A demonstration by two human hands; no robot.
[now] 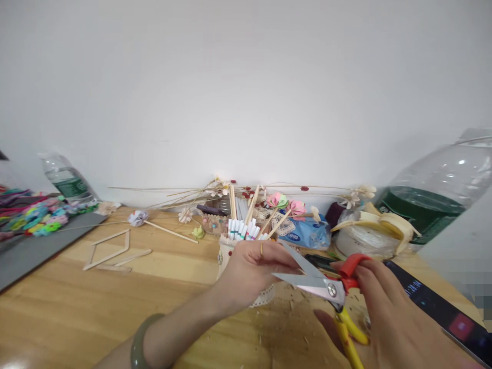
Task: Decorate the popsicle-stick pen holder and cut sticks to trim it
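My right hand (388, 307) grips a pair of scissors (323, 287) by the red handle, and the blades are spread apart, pointing left. Yellow handle parts (349, 333) show just below the pivot; I cannot tell whether they belong to the scissors. My left hand (253, 269), with a ring on it, is closed, its fingertips beside the scissor blades. Whatever its fingers hold is hidden. Just behind it stands a cream, lace-trimmed pen holder (223, 251) with white markers (242, 229) and wooden sticks (251, 205).
A blue tissue pack (307, 232), a banana peel (388, 223) on a clear container and a big bottle (434, 195) stand right. A phone (434, 307) lies at the right edge. Craft sticks (115, 251), a paper flower (137, 218) and colourful yarn (46, 218) lie left.
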